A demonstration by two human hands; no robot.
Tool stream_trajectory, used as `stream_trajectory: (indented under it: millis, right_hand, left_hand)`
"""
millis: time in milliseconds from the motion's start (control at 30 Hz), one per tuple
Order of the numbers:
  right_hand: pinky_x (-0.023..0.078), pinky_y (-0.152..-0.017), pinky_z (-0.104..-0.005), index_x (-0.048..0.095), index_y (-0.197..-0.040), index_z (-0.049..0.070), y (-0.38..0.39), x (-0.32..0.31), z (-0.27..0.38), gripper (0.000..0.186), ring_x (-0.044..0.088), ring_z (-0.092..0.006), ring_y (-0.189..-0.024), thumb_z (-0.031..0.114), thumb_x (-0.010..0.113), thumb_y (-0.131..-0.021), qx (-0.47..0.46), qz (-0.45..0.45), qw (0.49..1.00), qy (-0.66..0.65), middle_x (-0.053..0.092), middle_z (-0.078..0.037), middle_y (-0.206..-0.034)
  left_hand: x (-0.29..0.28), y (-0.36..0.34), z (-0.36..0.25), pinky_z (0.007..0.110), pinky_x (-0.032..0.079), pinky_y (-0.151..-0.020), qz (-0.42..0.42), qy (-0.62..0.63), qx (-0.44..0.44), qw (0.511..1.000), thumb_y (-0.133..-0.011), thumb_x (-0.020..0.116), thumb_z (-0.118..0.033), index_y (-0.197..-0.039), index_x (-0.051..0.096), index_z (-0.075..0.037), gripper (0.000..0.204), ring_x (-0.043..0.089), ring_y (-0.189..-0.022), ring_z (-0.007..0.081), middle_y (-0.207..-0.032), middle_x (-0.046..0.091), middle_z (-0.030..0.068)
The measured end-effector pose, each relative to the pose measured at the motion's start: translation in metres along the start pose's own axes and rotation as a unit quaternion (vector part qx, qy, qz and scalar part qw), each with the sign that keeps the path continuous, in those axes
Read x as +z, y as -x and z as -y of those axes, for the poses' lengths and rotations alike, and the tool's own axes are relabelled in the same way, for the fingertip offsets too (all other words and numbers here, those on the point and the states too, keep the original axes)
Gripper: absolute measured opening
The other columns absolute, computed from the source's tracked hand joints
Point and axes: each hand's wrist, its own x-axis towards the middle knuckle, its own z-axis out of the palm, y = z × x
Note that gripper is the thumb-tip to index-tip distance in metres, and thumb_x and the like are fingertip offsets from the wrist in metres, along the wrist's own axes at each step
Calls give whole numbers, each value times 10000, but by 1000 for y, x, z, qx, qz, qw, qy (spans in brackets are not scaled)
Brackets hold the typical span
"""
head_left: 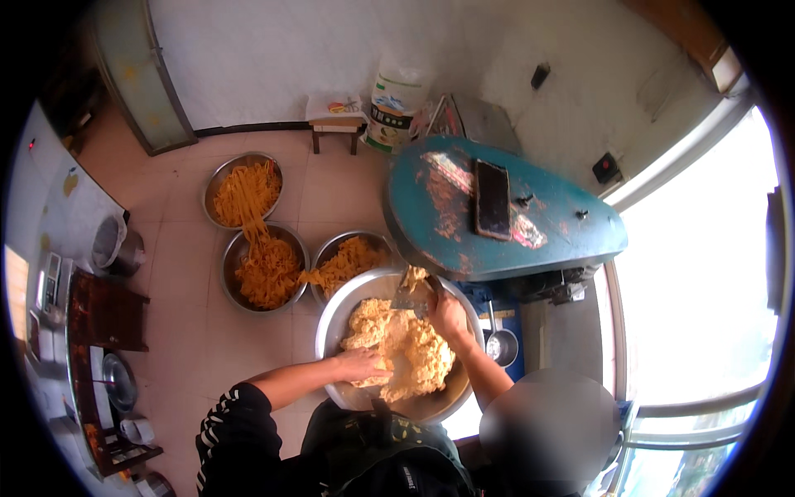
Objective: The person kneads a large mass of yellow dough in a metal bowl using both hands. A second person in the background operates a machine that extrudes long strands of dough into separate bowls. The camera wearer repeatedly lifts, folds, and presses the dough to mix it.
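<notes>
A large metal basin (329,317) in front of me holds crumbly yellow dough (424,356) in rough lumps. My left hand (362,364) lies on the dough at the basin's left side, fingers stretched out and holding nothing. At the upper right rim, my right hand (448,316) is closed round a flat, dark scraper (409,300). A bit of dough (416,274) shows near the scraper's upper edge. The grip itself is partly hidden by the hand.
A teal machine cover (414,186) carrying a phone (492,199) overhangs the basin's far side. Orange noodle-like strips fill metal bowls (225,263) on the tiled floor, far left. A metal ladle (502,346) sits right of the basin. Beyond stand a stool (335,127) and a sack (392,108).
</notes>
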Motion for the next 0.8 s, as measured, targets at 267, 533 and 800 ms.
stream_trajectory:
  millis: [267, 533, 800]
  right_hand:
    - [587, -693, -538, 677, -872, -22, -14, -4, 23, 401, 703, -479, -751, 339, 548, -988, 13, 55, 997, 60, 696, -307, -817]
    - [586, -703, -549, 702, -974, -17, -22, -10, 16, 395, 697, -493, -771, 346, 545, -986, 29, 92, 992, 75, 691, -320, -816]
    - [572, -713, -562, 679, -1123, 33, -36, -4, 5, 349, 692, -482, -775, 329, 549, -991, 40, 80, 991, 95, 706, -291, -871]
  left_hand:
    - [19, -22, 9, 440, 477, -959, -127, -80, 202, 968, -955, 505, -199, -1278, 627, -291, 357, 599, -1123, 237, -1103, 613, 34]
    - [20, -20, 5, 366, 540, -792, -218, -86, 158, 959, -902, 568, -224, -1017, 656, -185, 151, 641, -1022, 234, -981, 643, 32]
    - [25, -33, -10, 471, 541, -859, -241, 121, -85, 959, -879, 687, -248, -1221, 561, -116, 388, 644, -1053, 351, -1007, 644, 138]
